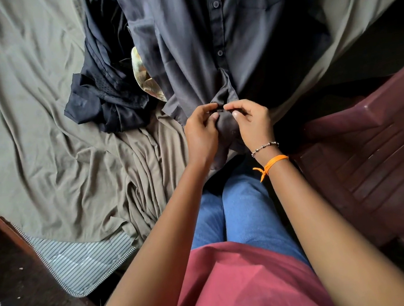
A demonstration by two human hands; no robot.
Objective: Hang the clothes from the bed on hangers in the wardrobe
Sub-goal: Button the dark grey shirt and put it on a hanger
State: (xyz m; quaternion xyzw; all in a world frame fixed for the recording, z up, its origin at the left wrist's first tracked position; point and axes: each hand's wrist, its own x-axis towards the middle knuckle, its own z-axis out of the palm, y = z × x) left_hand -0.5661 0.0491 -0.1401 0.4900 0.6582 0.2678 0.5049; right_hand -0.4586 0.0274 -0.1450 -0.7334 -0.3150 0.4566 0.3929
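Both hands level at near end of dark shirt (198,43): left hand (201,131), right hand (252,121) pinch its placket; shirt runs lengthwise away across bed (33,106)

Shirt (198,43) spread on bed sheet (34,118); clothes pile (107,88) left of shirt; chair (372,157) right of bed.

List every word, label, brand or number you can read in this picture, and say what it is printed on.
None: no readable text shows anywhere.
The grey button-up shirt that the left hand and right hand pinch shows no tag or print.
The dark clothes pile and the maroon plastic chair carry no visible lettering.
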